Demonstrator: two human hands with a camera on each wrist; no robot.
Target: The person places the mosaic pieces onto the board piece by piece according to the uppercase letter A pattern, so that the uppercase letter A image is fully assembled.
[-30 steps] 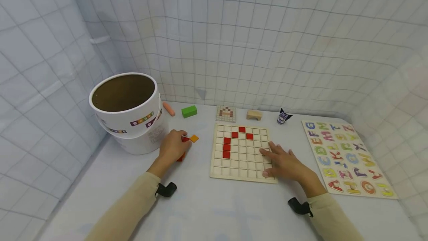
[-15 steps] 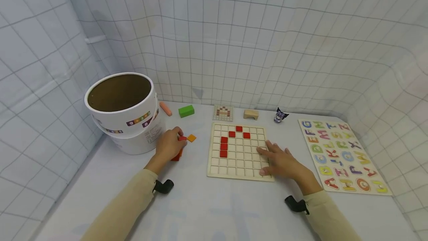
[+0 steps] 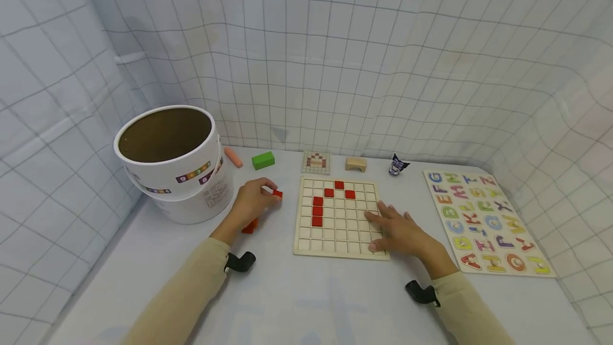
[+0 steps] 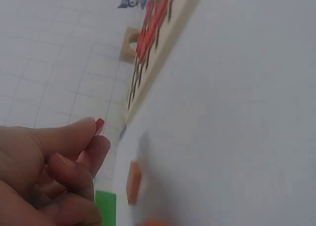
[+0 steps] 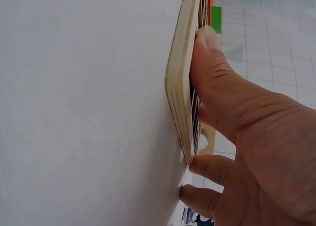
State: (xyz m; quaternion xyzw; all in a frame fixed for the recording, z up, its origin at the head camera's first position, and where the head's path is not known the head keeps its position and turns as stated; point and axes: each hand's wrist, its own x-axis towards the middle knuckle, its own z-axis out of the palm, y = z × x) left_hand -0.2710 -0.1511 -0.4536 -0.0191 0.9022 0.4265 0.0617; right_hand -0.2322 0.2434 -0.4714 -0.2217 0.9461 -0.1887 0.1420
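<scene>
My left hand (image 3: 253, 199) pinches a small red square tile (image 3: 277, 194) between thumb and fingertips, left of the wooden grid board (image 3: 341, 233). In the left wrist view the red tile (image 4: 99, 125) pokes out at the fingertips, and an orange tile (image 4: 133, 182) lies on the table beyond. Several red tiles (image 3: 317, 211) lie in the board's squares, in a column and a peaked row. Partly under the left hand is a small pile of red and orange tiles (image 3: 250, 226). My right hand (image 3: 399, 232) rests with spread fingers on the board's right edge; its thumb (image 5: 210, 58) lies on top.
A white bucket (image 3: 191, 196) stands at the left. Along the back lie an orange stick (image 3: 233, 157), a green block (image 3: 263, 161), a pattern card (image 3: 316, 163), a wooden arch block (image 3: 356, 164) and a small figurine (image 3: 397, 165). An alphabet board (image 3: 486, 233) lies at the right.
My left hand has turned and moved slightly right with the red tile, now over where the orange tile showed. The right hand stays on the board. The whole head view has shifted a little.
</scene>
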